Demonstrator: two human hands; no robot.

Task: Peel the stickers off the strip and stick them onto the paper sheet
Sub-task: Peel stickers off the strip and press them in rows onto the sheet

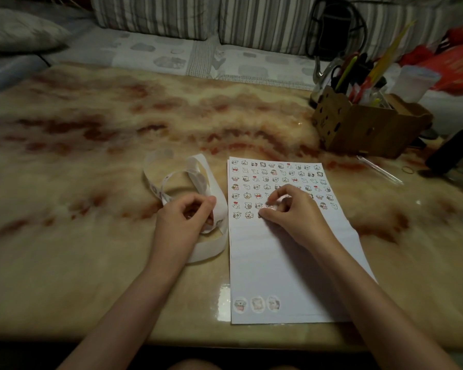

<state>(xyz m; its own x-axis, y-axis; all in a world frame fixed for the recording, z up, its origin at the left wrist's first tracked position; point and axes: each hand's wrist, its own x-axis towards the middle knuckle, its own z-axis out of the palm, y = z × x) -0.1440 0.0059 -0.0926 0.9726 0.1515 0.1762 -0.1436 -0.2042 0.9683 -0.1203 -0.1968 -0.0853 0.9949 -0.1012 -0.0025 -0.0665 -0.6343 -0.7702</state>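
A white paper sheet (286, 263) lies on the marble table, its upper half filled with rows of several small cartoon stickers and three round ones near its bottom left corner. A long curled white sticker strip (198, 180) loops on the table left of the sheet. My left hand (190, 217) grips the strip near its lower loop, fingers curled round it. My right hand (286, 206) rests on the sheet in the lowest sticker row, its fingertips pressing down a small sticker (270, 206). The hand hides part of that row.
A cardboard box (369, 126) full of pens and scissors stands at the back right. Beside it are a clear plastic cup (414, 81) and red bags (455, 62). A rubber band (409, 170) and a dark object (452, 150) lie at the right edge. A striped sofa runs behind the table.
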